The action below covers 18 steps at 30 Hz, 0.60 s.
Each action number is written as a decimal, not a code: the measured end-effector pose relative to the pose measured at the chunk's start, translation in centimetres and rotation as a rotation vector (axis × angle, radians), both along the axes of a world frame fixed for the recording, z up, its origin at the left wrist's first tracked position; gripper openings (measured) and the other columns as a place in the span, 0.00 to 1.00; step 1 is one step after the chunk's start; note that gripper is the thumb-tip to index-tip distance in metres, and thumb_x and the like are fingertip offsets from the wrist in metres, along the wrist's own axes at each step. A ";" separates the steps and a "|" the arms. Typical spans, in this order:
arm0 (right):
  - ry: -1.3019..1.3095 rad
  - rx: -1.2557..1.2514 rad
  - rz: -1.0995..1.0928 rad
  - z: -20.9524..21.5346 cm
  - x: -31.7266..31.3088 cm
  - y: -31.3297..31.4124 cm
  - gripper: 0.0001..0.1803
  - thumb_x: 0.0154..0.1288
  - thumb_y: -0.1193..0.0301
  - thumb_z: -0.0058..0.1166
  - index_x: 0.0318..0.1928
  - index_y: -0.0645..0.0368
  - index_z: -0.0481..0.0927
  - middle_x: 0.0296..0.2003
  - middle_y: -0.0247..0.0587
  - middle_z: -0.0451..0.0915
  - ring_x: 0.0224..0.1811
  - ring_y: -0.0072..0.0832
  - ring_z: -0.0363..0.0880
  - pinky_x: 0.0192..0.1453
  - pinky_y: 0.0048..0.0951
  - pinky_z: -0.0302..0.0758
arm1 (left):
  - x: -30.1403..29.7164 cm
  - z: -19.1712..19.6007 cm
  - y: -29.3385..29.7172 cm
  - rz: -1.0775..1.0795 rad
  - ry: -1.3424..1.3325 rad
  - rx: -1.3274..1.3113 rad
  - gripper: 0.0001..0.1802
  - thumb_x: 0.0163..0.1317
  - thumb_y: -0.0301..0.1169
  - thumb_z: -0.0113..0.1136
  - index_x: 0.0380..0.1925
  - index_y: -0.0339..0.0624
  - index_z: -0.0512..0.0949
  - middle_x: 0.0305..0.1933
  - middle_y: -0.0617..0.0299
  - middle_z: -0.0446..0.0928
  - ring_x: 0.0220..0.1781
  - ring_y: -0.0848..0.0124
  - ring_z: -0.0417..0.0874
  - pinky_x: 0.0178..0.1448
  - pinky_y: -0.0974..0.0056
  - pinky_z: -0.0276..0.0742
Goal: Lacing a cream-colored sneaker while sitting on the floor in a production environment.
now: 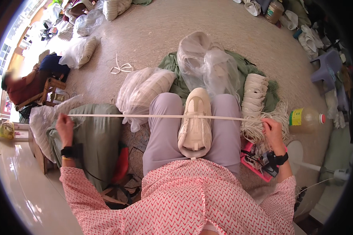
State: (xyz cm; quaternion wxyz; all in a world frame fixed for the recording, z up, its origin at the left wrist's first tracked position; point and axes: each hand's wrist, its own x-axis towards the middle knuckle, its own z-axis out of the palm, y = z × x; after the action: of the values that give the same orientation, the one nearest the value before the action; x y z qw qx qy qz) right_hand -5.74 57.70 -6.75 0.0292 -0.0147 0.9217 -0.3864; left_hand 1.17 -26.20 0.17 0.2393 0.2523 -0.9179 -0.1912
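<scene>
A cream sneaker point(195, 125) rests between my knees, toe pointing away from me. Across its upper, near the toe end, runs a flat cream shoelace point(153, 116), pulled almost straight to both sides. My left hand point(64, 128) is closed on the lace at the far left, beside a green cloth-covered bundle point(96, 133). At the other side my right hand point(273, 134) pinches the lace, fingers closed, over a bunch of loose white laces point(259, 126). Just beyond that bunch lies a stack of cream shoe pieces point(255, 92).
Clear plastic bags of shoes point(145, 88) lie beyond my knees on green cloth point(170, 62). Right of me are a pink basket point(259, 166) and a large bottle point(306, 120). A loose lace point(121, 68) lies on the floor. Another person point(27, 84) sits at far left.
</scene>
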 end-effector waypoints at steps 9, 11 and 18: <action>0.000 -0.035 -0.203 -2.3 0.3 9.8 0.11 0.74 0.81 0.51 0.49 0.66 0.86 0.30 0.36 0.82 0.25 0.18 0.79 0.28 0.22 0.78 | 5.7 6.6 -17.0 0.203 0.211 0.380 0.03 0.71 0.26 0.57 0.38 0.38 0.78 0.34 0.62 0.81 0.33 0.75 0.83 0.37 0.70 0.84; 0.026 -0.009 -0.239 -0.6 0.5 10.0 0.11 0.73 0.81 0.51 0.49 0.65 0.86 0.31 0.37 0.82 0.24 0.18 0.78 0.27 0.23 0.77 | 5.7 6.6 -17.2 0.221 0.244 0.422 0.03 0.71 0.26 0.58 0.38 0.39 0.78 0.34 0.62 0.81 0.33 0.75 0.83 0.38 0.71 0.84; 0.295 0.314 -0.058 6.0 -0.1 4.1 0.08 0.65 0.81 0.57 0.43 0.64 0.84 0.33 0.43 0.81 0.28 0.31 0.80 0.34 0.31 0.77 | 7.0 5.9 -17.6 0.247 0.143 0.312 0.05 0.72 0.28 0.59 0.37 0.40 0.76 0.32 0.63 0.80 0.32 0.76 0.82 0.37 0.72 0.82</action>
State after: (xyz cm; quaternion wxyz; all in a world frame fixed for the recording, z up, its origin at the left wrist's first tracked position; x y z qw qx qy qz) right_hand -5.81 61.80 -0.78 -0.1153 -0.0399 0.9650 -0.2322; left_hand 8.22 -43.80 6.04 0.2834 0.3828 -0.8199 -0.3175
